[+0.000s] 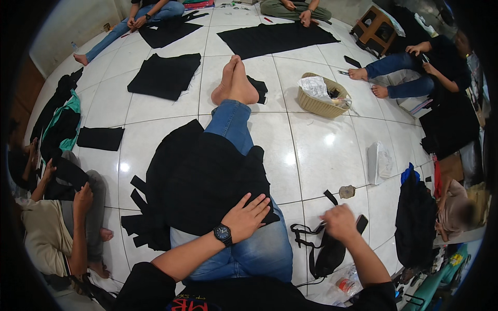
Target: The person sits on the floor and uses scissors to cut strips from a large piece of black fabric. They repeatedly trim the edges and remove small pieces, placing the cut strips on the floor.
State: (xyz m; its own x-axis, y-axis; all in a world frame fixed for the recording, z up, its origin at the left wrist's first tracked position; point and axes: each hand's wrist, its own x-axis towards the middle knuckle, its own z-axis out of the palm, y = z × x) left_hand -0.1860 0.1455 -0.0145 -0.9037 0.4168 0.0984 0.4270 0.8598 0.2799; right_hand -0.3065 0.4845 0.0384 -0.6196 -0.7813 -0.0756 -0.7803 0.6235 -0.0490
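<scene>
Black fabric point(207, 181) lies across my outstretched, jeans-clad legs, with several cut strips sticking out at its left side. My left hand point(248, 215), a watch on its wrist, rests on that fabric with fingers apart and holds nothing. My right hand point(340, 223) is raised to the right of my thigh with curled fingers; whether something small is between them I cannot make out. Beneath and beside it are a black bag with straps point(332, 251) and a short black strip point(330, 197). A small beige scrap point(346, 192) lies just beyond them on the tiles.
Co-workers sit at left point(46, 228), right point(441, 72) and far side point(295, 10). A wicker basket point(327, 109), white package point(380, 166), dark fabric pile point(415, 228), plastic bottle point(346, 285) and several black fabric pieces point(163, 75) are on the tiled floor point(311, 150).
</scene>
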